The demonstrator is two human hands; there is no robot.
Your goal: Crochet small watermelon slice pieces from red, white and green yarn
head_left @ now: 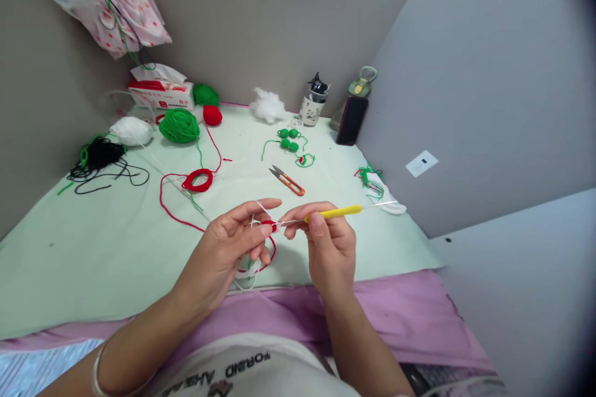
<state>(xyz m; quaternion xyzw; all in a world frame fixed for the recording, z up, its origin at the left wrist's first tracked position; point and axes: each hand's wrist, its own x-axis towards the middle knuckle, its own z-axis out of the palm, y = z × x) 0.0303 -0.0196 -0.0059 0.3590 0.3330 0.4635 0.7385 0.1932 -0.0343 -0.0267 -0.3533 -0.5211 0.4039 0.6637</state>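
Observation:
Between the thumb and fingers of my left hand [235, 239] is pinched a small red and white crochet piece [270, 226]. White yarn runs over the raised index finger of that hand. My right hand [330, 245] grips a crochet hook [342, 212] by its yellow handle, and the hook's metal tip meets the crochet piece. Red and white strands hang in loops below my left hand. A red yarn ring [198, 180] lies on the table beyond it, its strand running toward my left hand.
Orange-handled thread snips [287, 180] lie ahead of my hands. Small green crocheted balls [288, 139] and white stuffing [267, 105] are farther back. Yarn balls, including a green one [179, 126], stand by a tissue box [162, 94]. A phone [352, 121] leans against a bottle [361, 84].

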